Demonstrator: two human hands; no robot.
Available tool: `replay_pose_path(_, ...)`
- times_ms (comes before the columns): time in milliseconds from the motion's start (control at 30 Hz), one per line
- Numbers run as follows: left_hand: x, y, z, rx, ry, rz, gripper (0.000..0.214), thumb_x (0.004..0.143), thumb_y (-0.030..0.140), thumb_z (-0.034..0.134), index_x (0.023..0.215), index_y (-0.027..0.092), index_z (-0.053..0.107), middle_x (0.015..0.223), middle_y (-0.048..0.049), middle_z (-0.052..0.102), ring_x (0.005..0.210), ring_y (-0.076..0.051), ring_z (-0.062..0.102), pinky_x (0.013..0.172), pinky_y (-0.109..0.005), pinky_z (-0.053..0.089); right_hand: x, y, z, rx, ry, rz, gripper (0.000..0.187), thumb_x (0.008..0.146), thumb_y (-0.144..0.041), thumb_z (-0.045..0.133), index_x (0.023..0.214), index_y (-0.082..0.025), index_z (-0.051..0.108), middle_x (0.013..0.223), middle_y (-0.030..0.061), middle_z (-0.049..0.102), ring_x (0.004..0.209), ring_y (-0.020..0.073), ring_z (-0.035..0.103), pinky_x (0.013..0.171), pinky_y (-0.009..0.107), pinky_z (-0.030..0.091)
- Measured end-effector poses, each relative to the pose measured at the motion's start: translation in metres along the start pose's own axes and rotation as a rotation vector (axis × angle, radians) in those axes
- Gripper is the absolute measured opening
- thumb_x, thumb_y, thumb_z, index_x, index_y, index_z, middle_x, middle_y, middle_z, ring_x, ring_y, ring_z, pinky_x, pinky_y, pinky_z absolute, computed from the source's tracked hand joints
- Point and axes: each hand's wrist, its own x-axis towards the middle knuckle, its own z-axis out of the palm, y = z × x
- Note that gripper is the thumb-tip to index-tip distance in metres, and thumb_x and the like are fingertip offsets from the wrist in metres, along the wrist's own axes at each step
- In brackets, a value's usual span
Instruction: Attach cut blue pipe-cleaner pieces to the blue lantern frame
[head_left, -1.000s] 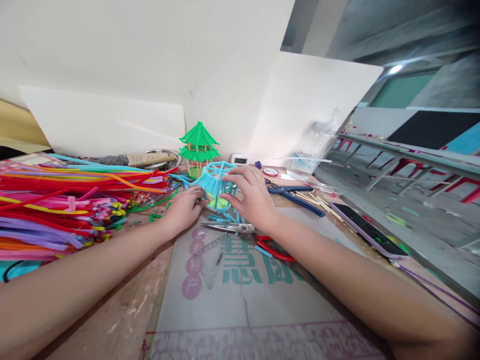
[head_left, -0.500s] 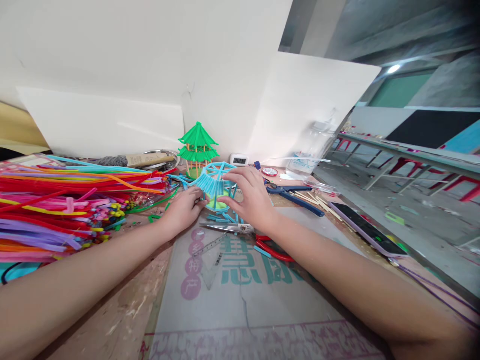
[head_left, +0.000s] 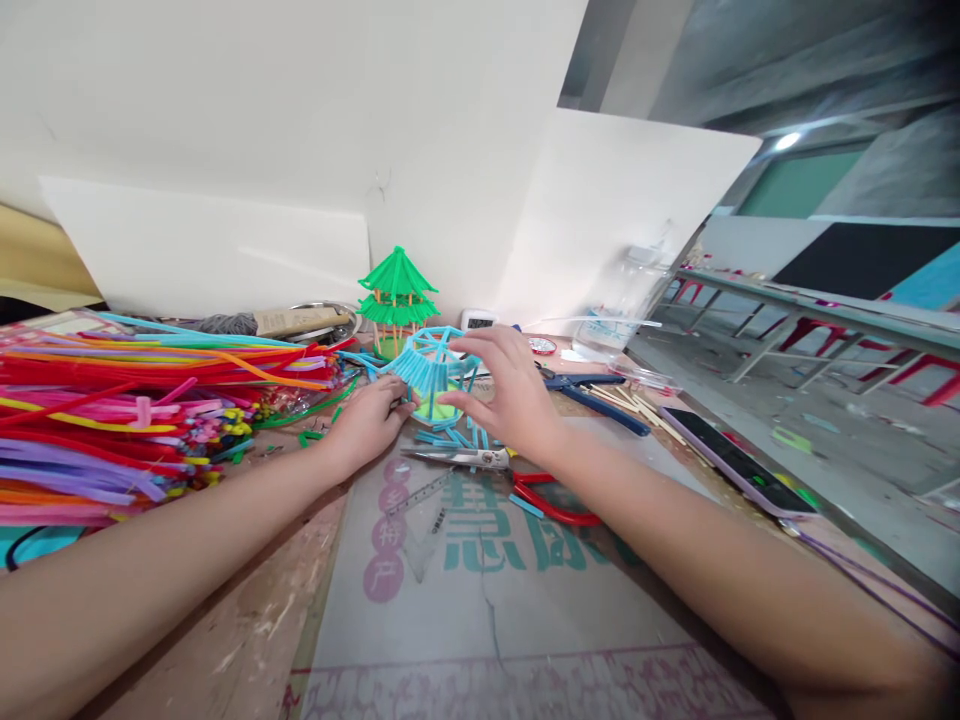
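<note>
A small light-blue pavilion model (head_left: 421,372) made of pipe cleaners stands in front of me on a yellow-green base. Its left roof side is filled with close strips, while the right side shows bare ribs. My left hand (head_left: 369,420) is closed at the model's lower left edge, fingertips bent against it. Beside the model's right side, my right hand (head_left: 517,395) is curved with thumb and fingers apart, and I see nothing between them. Short blue pipe-cleaner pieces (head_left: 450,437) lie in front of the base, near the scissors (head_left: 555,497) with red handles.
A finished green pagoda (head_left: 397,290) stands behind. Bundles of coloured pipe cleaners (head_left: 150,420) fill the left. To the right are blue-handled pliers (head_left: 600,395), thin wooden sticks (head_left: 645,405), a phone (head_left: 735,460) and a clear plastic bottle (head_left: 619,300). A small digital clock (head_left: 478,319) sits behind.
My right hand has shifted slightly right, away from the model, and more of the scissors' red handle shows. My left hand stays at the model's left edge.
</note>
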Motion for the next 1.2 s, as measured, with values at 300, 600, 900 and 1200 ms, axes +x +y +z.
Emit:
replay_pose_path(300, 0.001, -0.003, 0.001, -0.032, 0.002, -0.061, 0.020, 0.090, 0.026, 0.045, 0.072, 0.019, 0.049, 0.085, -0.0052, 0.060, 0.083, -0.021, 0.058, 0.072, -0.032, 0.044, 0.030, 0.001, -0.048, 0.149, 0.040, 0.333, 0.011, 0.085, -0.027, 0.062, 0.078, -0.019, 0.063, 0.071, 0.0000, 0.064, 0.069, 0.0168, 0.060, 0.065, 0.031, 0.046)
replay_pose_path(600, 0.001, -0.003, 0.001, -0.027, -0.011, -0.044, 0.019, 0.090, 0.024, 0.045, 0.073, 0.019, 0.052, 0.089, -0.0062, 0.062, 0.088, -0.023, 0.058, 0.078, -0.034, 0.045, 0.012, 0.009, -0.037, 0.017, -0.214, -0.051, 0.019, 0.090, -0.027, 0.056, 0.102, -0.021, 0.070, 0.098, 0.0091, 0.068, 0.094, 0.0234, 0.059, 0.083, 0.041, 0.047)
replay_pose_path(900, -0.001, -0.002, -0.001, 0.069, -0.004, 0.002, 0.025, 0.092, 0.030, 0.043, 0.074, 0.018, 0.055, 0.086, -0.0069, 0.060, 0.089, -0.024, 0.057, 0.079, -0.036, 0.043, 0.007, 0.015, -0.025, 0.038, -0.071, 0.071, 0.022, 0.092, -0.026, 0.053, 0.108, -0.021, 0.068, 0.109, 0.0105, 0.065, 0.105, 0.0237, 0.057, 0.092, 0.043, 0.046)
replay_pose_path(1200, -0.004, 0.002, -0.003, 0.223, 0.040, 0.046, 0.017, 0.090, 0.024, 0.045, 0.081, 0.019, 0.059, 0.094, -0.0107, 0.062, 0.101, -0.029, 0.057, 0.087, -0.042, 0.044, 0.014, 0.014, -0.044, 0.051, -0.245, 0.059, 0.019, 0.091, -0.021, 0.053, 0.098, -0.023, 0.071, 0.123, 0.0104, 0.058, 0.118, 0.0251, 0.051, 0.097, 0.047, 0.044)
